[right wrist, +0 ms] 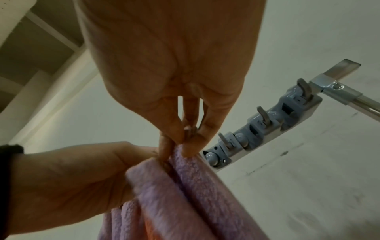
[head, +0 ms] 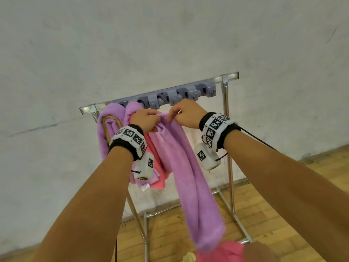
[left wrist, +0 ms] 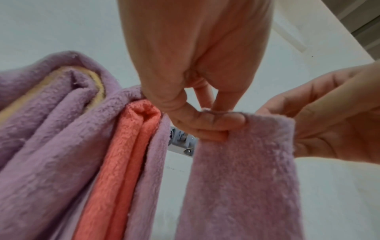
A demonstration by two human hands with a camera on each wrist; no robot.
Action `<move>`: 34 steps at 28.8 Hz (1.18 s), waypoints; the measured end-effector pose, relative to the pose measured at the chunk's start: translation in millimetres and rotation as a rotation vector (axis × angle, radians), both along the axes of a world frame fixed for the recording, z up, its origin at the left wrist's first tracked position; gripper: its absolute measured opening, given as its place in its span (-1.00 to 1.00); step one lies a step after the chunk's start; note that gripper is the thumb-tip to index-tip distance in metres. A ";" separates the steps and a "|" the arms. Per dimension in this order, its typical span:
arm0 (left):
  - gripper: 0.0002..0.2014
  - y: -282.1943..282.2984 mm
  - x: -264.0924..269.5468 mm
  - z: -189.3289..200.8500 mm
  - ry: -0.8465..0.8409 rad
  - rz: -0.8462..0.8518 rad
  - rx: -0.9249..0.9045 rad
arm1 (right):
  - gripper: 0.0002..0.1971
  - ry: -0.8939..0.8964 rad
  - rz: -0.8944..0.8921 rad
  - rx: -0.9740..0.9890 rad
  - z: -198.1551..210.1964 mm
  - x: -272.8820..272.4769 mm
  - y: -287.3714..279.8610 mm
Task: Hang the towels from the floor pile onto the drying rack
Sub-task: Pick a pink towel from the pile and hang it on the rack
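I hold a purple towel (head: 187, 173) up in front of the drying rack (head: 227, 77), and it hangs long toward the floor. My left hand (head: 146, 120) pinches its top edge between thumb and fingers, as the left wrist view (left wrist: 205, 126) shows against the towel (left wrist: 242, 178). My right hand (head: 186, 114) pinches the same edge just to the right, its fingertips (right wrist: 185, 138) closed on the towel (right wrist: 185, 194). A grey strip of clips and hooks (head: 177, 96) runs along the rack's top bar behind my hands. Purple towels (head: 105, 133) and a pink towel (head: 156, 161) hang at the rack's left.
A white wall (head: 170, 44) stands right behind the rack. The rack's metal legs (head: 229, 167) reach down to a wooden floor (head: 273, 195). Pink cloth (head: 222, 252) lies low at the frame's bottom. Free clips (right wrist: 265, 120) sit to the right of my hands.
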State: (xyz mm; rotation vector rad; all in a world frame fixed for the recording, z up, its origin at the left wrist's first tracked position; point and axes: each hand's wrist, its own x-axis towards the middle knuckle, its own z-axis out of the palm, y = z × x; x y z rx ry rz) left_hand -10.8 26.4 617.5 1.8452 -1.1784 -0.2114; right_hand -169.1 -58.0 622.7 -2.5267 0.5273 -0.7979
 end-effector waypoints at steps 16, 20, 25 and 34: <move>-0.69 19.7 -1.7 1.4 0.062 0.197 -0.085 | -0.82 -0.039 0.013 -0.122 -2.1 14.7 17.8; -0.79 18.9 -3.2 8.4 0.224 0.128 -0.180 | -0.86 -0.187 0.026 0.007 -0.9 20.1 18.5; -0.81 26.6 -15.0 12.8 0.431 0.039 -0.302 | -0.84 -0.259 0.001 0.076 5.0 24.6 17.0; -0.88 32.8 -13.7 13.2 0.408 -0.158 -0.316 | -0.81 -0.469 0.091 0.366 8.3 22.3 8.1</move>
